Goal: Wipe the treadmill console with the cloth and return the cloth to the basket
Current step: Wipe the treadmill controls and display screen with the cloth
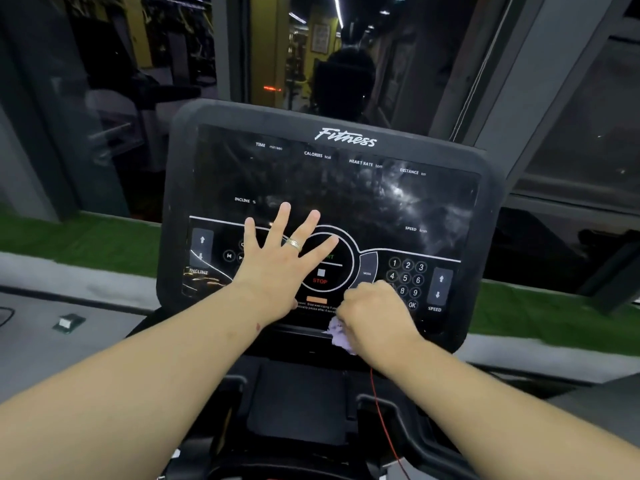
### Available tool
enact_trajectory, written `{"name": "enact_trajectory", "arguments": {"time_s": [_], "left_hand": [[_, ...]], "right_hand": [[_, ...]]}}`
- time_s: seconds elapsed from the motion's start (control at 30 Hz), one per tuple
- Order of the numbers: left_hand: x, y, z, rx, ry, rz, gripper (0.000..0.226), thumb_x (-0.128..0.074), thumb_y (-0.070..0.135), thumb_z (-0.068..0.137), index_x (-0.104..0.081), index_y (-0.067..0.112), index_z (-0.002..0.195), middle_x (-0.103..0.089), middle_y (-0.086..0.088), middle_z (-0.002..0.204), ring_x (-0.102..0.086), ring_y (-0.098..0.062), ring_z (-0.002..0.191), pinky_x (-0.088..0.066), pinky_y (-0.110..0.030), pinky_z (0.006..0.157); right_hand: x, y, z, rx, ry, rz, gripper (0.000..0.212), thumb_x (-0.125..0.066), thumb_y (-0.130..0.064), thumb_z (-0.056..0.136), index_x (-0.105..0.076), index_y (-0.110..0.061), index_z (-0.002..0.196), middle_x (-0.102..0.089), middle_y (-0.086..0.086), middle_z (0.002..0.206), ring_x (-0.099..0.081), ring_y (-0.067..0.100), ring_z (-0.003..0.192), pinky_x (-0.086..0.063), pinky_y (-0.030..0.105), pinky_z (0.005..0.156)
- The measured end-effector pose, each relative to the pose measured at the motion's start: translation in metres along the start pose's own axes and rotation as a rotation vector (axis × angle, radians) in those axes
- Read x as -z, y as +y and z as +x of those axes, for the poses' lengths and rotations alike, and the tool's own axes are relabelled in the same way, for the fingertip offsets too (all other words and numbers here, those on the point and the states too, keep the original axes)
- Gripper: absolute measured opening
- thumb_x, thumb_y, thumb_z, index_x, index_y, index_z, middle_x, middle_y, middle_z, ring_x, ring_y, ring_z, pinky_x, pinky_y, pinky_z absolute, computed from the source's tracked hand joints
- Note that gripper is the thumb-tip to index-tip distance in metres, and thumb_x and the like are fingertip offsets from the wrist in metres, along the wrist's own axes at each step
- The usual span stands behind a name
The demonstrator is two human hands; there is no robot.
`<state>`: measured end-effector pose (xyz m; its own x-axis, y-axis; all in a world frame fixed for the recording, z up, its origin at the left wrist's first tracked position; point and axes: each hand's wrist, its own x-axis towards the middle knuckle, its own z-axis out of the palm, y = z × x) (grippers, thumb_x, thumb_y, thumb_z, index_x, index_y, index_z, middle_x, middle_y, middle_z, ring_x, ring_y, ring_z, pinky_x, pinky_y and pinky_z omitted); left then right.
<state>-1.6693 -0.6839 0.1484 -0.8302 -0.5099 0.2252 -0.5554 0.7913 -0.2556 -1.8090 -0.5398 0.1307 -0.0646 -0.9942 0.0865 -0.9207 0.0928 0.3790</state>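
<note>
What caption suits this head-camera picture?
Right hand wipes the treadmill console with a cloth; left hand spread flat.

Black treadmill console (325,174) with white lettering and white keypad numerals; red STOP label (319,281) at centre; pale lilac cloth (337,334) at 5 o'clock; silver ring (294,244); red cord (384,420) at 6 o'clock; green turf strip (79,242) at 9 o'clock.

Glossy smudged console (346,188), soft cloth (337,336)

I see the black console (349,140) tilted toward me. My left hand (277,268) lies spread flat on its panel; my right hand (375,315) presses a lilac cloth (337,334) against its lower edge.
</note>
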Motion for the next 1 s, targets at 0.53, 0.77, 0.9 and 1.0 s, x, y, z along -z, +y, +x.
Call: {"name": "enact_trajectory", "arguments": {"time_s": [0.53, 0.77, 0.9, 1.0], "left_hand": [[-0.009, -0.001, 0.002, 0.013, 0.025, -0.002, 0.129, -0.08, 0.034, 0.079, 0.024, 0.05, 0.152, 0.042, 0.002, 0.16, 0.035, -0.043, 0.147, -0.006, -0.079, 0.112], [0.001, 0.001, 0.001, -0.002, -0.018, -0.013, 0.135, -0.082, 0.058, 0.074, 0.029, 0.048, 0.151, 0.045, 0.002, 0.158, 0.036, -0.043, 0.146, -0.004, -0.078, 0.114], [-0.001, 0.001, 0.0, -0.008, 0.0, -0.007, 0.136, -0.082, 0.06, 0.073, 0.028, 0.048, 0.152, 0.044, 0.002, 0.159, 0.035, -0.043, 0.147, -0.007, -0.077, 0.115], [-0.002, 0.0, 0.0, -0.009, 0.005, -0.024, 0.134, -0.082, 0.054, 0.075, 0.027, 0.047, 0.153, 0.042, 0.001, 0.16, 0.035, -0.043, 0.147, -0.004, -0.077, 0.115]], "right_hand": [[-0.003, -0.018, 0.018, 0.116, 0.135, 0.17, 0.016, -0.082, -0.038, 0.059, -0.07, -0.028, 0.06, -0.054, -0.009, 0.062, -0.057, 0.021, 0.061, -0.032, 0.03, 0.061], [0.037, 0.065, 0.014, -0.192, 0.328, -0.03, 0.014, -0.073, -0.02, 0.068, -0.062, -0.021, 0.06, -0.055, 0.001, 0.06, -0.057, 0.029, 0.058, -0.039, 0.032, 0.054], [0.029, 0.086, 0.003, -0.366, 0.365, 0.045, 0.011, -0.07, -0.015, 0.074, -0.065, -0.018, 0.065, -0.052, 0.002, 0.065, -0.053, 0.03, 0.063, -0.044, 0.038, 0.057], [-0.008, 0.066, -0.033, -0.313, 0.346, 0.161, 0.013, -0.059, -0.022, 0.076, -0.067, -0.021, 0.066, -0.05, 0.0, 0.065, -0.052, 0.03, 0.064, -0.045, 0.039, 0.056]]}}
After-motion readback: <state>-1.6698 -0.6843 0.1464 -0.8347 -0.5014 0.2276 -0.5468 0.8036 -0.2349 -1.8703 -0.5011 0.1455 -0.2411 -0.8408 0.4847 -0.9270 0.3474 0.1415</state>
